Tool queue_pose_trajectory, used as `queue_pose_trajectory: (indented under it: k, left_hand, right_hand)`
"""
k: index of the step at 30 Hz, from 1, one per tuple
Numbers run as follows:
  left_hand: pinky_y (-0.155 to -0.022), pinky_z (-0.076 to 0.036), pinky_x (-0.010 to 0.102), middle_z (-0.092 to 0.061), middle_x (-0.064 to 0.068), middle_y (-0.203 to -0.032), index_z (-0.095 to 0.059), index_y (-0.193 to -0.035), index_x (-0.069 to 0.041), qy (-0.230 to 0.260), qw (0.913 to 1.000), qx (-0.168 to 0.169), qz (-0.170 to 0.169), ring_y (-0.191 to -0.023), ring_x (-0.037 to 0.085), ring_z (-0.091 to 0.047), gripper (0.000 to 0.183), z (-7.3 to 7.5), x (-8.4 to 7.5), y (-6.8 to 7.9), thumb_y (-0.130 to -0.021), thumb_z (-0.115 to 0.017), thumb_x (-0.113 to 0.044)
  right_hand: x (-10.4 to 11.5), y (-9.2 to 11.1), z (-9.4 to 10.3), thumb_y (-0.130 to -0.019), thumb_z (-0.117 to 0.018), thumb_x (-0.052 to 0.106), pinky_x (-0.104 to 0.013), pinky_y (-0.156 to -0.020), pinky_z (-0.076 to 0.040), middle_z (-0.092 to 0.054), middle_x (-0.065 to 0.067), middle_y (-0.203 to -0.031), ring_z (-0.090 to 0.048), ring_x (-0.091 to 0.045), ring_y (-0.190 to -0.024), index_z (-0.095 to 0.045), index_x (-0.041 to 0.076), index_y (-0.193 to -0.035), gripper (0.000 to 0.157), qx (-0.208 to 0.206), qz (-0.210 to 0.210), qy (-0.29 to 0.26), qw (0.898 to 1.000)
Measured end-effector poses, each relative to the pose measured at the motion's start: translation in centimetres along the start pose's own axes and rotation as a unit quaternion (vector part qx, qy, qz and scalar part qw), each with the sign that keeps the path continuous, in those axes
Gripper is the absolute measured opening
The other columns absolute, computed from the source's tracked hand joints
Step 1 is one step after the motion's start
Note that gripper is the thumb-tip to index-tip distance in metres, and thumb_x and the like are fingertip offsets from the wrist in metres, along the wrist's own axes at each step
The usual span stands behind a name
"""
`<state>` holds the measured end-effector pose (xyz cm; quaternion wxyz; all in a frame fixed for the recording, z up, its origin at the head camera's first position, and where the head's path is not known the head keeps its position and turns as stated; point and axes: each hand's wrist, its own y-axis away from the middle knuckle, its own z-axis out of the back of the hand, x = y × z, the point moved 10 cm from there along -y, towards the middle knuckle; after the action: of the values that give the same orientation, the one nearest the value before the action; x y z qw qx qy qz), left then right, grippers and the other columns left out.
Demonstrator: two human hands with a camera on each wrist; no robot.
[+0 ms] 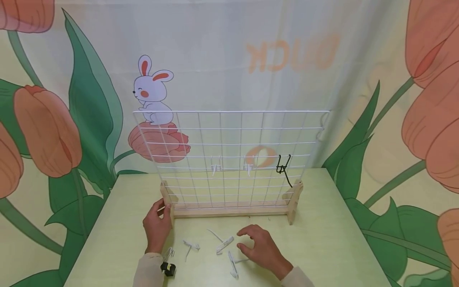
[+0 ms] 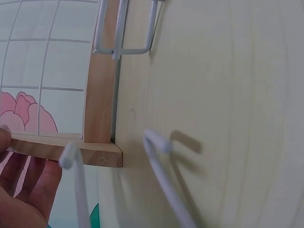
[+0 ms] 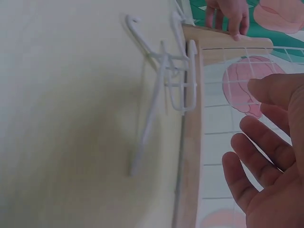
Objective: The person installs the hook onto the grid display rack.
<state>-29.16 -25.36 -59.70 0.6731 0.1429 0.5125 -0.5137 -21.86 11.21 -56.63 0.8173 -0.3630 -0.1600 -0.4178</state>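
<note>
White bent-metal hooks, likely light, stiff, best held by their looped brackets, lie near the right hand, fingers apart; the left hand pinches a pale wooden stand.

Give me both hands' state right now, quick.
Left hand: closed, holding the left end of the wooden stand.
Right hand: open, holding nothing, fingers loosely bent near the white hooks.
</note>
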Motion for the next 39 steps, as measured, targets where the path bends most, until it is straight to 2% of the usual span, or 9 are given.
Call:
queue_pose_trajectory:
  k: [4, 11, 19, 23, 32, 39]
  left_hand:
    - [-0.085, -0.063, 0.059, -0.075, 0.017, -0.129, -0.07, -0.135, -0.01, 0.006, 1.0, -0.002, -0.001, -0.106, 0.039, -0.078, 0.033, -0.1, 0.0, -0.2, -0.104, -0.07, -0.022]
    - [-0.086, -0.063, 0.059, -0.075, 0.017, -0.129, -0.069, -0.135, -0.009, 0.001, 1.0, -0.003, -0.002, -0.105, 0.04, -0.078, 0.033, -0.2, -0.2, -0.2, -0.104, -0.07, -0.021]
    - [-0.086, -0.062, 0.06, -0.075, 0.019, -0.127, -0.069, -0.135, -0.007, 0.001, 1.0, -0.003, -0.009, -0.105, 0.041, -0.078, 0.033, 0.0, -0.7, -0.3, -0.104, -0.07, -0.018]
    - [-0.088, -0.062, 0.059, -0.075, 0.018, -0.127, -0.07, -0.134, -0.008, 0.0, 1.0, -0.002, -0.005, -0.105, 0.041, -0.078, 0.032, -0.1, -0.7, -0.3, -0.104, -0.07, -0.019]
    - [-0.09, -0.062, 0.058, -0.075, 0.017, -0.129, -0.068, -0.136, -0.009, -0.006, 0.9999, 0.003, 0.009, -0.107, 0.04, -0.077, 0.033, -0.2, -0.2, -0.1, -0.104, -0.069, -0.02]
    - [-0.087, -0.063, 0.058, -0.075, 0.018, -0.129, -0.069, -0.135, -0.008, -0.009, 0.9999, 0.0, 0.009, -0.107, 0.04, -0.077, 0.033, -0.2, -0.1, 0.0, -0.104, -0.069, -0.021]
  right_hand:
    - [-0.2, 0.6, -1.1, -0.085, -0.09, 0.019, -0.026, -0.081, -0.06, -0.076, 0.011, -0.111, -0.071, -0.009, -0.103, -0.076, 0.018, -0.11, 0.029, 0.025, -0.005, 0.011, 1.0]
    - [-0.8, 1.6, -1.9, -0.085, -0.088, 0.019, -0.038, -0.095, -0.061, -0.077, 0.009, -0.109, -0.072, -0.012, -0.107, -0.077, 0.018, -0.111, 0.028, 0.059, -0.035, 0.033, 0.997]
    - [-1.8, 3.0, -3.8, -0.091, -0.084, 0.021, -0.031, -0.088, -0.059, -0.077, 0.008, -0.109, -0.069, -0.008, -0.099, -0.077, 0.017, -0.112, 0.023, 0.154, -0.067, 0.028, 0.985]
    - [-2.2, 3.5, -4.6, -0.091, -0.083, 0.023, -0.033, -0.092, -0.058, -0.076, 0.012, -0.109, -0.068, -0.005, -0.102, -0.078, 0.02, -0.111, 0.02, 0.178, -0.073, 0.036, 0.981]
    - [-2.7, 4.1, -5.3, -0.092, -0.082, 0.024, -0.031, -0.089, -0.058, -0.074, 0.017, -0.106, -0.064, 0.0, -0.098, -0.079, 0.023, -0.109, 0.018, 0.195, -0.096, 0.04, 0.975]
    - [-2.7, 4.4, -4.9, -0.089, -0.083, 0.015, -0.026, -0.08, -0.056, -0.073, 0.016, -0.098, -0.06, 0.002, -0.091, -0.079, 0.021, -0.104, 0.016, 0.166, -0.071, 0.051, 0.982]
